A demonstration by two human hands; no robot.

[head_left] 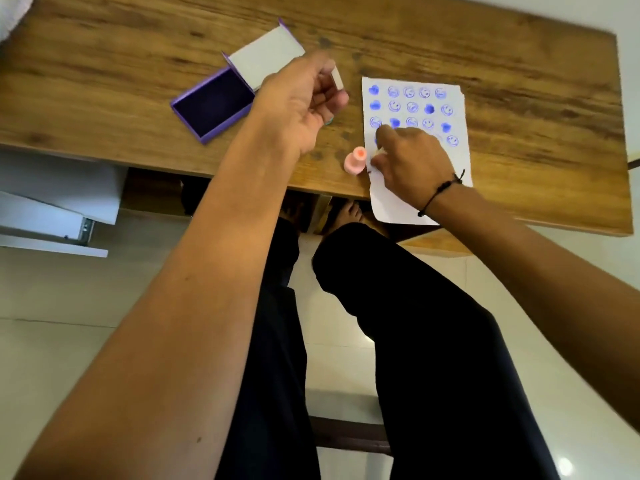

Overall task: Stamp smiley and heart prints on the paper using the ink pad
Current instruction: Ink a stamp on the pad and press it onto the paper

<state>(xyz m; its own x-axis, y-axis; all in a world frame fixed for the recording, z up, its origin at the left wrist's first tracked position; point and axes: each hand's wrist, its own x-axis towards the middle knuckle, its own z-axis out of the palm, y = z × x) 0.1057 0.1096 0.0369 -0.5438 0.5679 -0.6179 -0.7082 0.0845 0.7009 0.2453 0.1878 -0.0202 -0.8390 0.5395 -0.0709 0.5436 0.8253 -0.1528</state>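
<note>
A white paper (420, 199) lies on the wooden table, covered with rows of blue smiley and heart prints (412, 107). My right hand (412, 157) rests on the paper's lower left part, fingers curled; a small pale object peeks out at its fingertips. My left hand (304, 98) hovers above the table between the paper and the ink pad, closed on a small white stamp (337, 77). The purple ink pad (213, 105) lies with its lid up at the left. A pink stamp (355, 161) stands upright by the paper's left edge, near the table's front edge.
The wooden table (519, 64) extends far right and back. The ink pad's white-lined lid (265, 57) lies flipped back behind it. A white drawer unit (59, 202) stands left below the table. My legs in dark trousers are under the front edge.
</note>
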